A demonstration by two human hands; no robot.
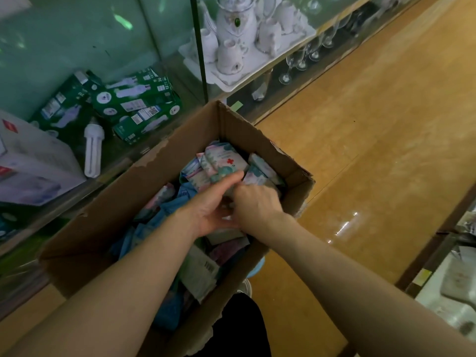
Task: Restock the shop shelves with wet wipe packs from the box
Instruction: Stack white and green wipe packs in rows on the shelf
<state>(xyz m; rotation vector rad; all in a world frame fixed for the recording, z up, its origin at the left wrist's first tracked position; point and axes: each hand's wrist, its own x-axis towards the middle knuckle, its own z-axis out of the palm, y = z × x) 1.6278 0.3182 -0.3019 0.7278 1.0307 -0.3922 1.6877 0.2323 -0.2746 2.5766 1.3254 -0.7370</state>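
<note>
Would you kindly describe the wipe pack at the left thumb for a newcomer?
Start at the open cardboard box beside the glass cabinet. At its far end, by the left hand, lies a pale pack; only it shows a red cross.

I see two arms on my feed, and both are bare along all the length that shows. The left forearm (123, 274) and the right forearm (360, 269) are smooth and grow wider toward the lower edge. The left hand (206, 210) and the right hand (255, 204) are bare as well. Between the arms, low in the view, I see plain black clothing (242, 328); I cannot tell which garment it is. Just above it is a small white rounded shape (246, 287), perhaps the tip of a shoe, too blurred to be sure.
</note>
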